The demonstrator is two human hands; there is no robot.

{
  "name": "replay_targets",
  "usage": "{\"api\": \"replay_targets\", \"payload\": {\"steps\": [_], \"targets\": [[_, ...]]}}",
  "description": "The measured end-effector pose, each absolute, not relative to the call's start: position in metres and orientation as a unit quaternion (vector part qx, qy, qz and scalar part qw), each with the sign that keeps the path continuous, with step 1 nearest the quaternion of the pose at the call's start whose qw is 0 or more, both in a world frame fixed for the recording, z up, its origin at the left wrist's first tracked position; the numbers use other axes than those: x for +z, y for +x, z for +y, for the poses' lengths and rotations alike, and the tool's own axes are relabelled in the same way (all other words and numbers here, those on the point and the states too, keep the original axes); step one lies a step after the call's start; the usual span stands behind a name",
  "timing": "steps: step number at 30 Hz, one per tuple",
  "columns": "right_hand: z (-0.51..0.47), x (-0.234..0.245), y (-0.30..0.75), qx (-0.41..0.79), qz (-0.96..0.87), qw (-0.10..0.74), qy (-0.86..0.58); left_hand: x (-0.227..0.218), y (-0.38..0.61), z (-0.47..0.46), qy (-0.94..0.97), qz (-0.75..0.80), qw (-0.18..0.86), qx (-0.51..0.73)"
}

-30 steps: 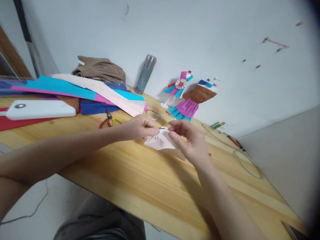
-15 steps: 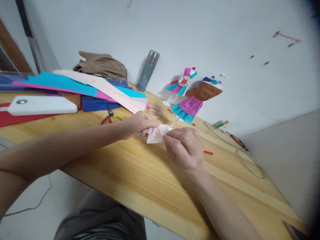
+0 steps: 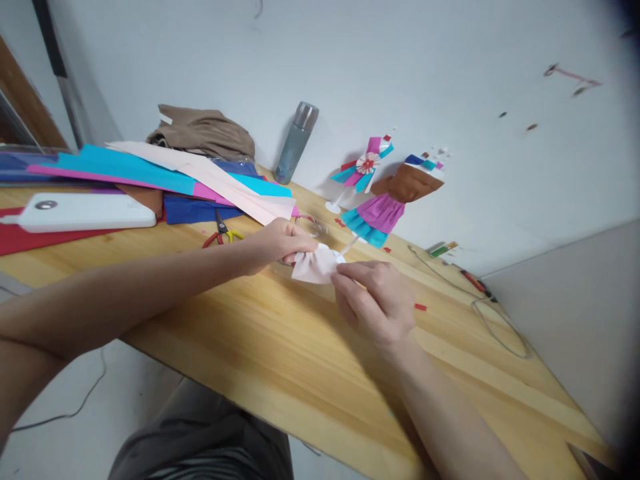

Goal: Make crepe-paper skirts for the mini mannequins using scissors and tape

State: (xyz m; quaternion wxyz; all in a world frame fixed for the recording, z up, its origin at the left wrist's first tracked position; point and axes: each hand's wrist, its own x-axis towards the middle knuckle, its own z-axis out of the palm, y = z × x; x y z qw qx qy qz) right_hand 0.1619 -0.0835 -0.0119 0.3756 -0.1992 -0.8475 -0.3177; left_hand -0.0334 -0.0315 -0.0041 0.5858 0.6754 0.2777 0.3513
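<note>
A small pale pink pleated paper piece [image 3: 314, 265] is held just above the wooden table [image 3: 280, 360]. My left hand [image 3: 278, 243] pinches its left edge with closed fingers. My right hand [image 3: 377, 300] grips its right edge, fingers curled in. A thin white stick [image 3: 350, 245] pokes out behind the paper towards a paper dress figure.
Two paper dress figures [image 3: 386, 200] stand by the wall next to a grey bottle [image 3: 296, 142]. Coloured paper sheets [image 3: 150, 177], a white flat device [image 3: 83, 212], red-handled scissors [image 3: 221, 235] and a tape roll [image 3: 311, 225] lie to the left. Pens and a cable [image 3: 493, 320] lie at right.
My right hand closed from an open pinch onto the pink paper and drew nearer to me. The paper was lifted and gathered between both hands.
</note>
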Motion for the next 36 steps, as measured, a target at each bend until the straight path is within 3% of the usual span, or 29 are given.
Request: {"api": "replay_targets", "payload": {"steps": [4,8,11,13,16,20,26,36], "targets": [[-0.095,0.005,0.162,-0.254,-0.834,0.441,-0.213,-0.005,-0.035,-0.029,0.714,0.309,0.519,0.356],[-0.085,0.014,0.17,-0.12,-0.788,0.474,-0.375,-0.008,-0.038,-0.028,0.824,0.264,0.375,0.333],[-0.065,0.007,0.183,0.099,-0.77,0.413,-0.476,-0.011,-0.039,-0.027,0.893,0.206,0.214,0.338],[-0.054,-0.001,0.19,0.268,-0.76,0.358,-0.472,-0.012,-0.04,-0.025,0.916,0.18,0.116,0.34],[-0.049,-0.007,0.191,0.377,-0.761,0.294,-0.438,-0.013,-0.04,-0.022,0.933,0.168,0.013,0.318],[-0.059,-0.001,0.182,0.504,-0.702,0.218,-0.453,-0.014,-0.041,-0.02,0.942,0.16,-0.041,0.291],[-0.071,0.014,0.174,0.426,-0.696,0.267,-0.512,-0.016,-0.04,-0.017,0.934,0.189,0.006,0.302],[-0.097,0.023,0.157,0.121,-0.815,0.333,-0.458,-0.013,-0.038,-0.027,0.923,0.211,0.047,0.32]]}}
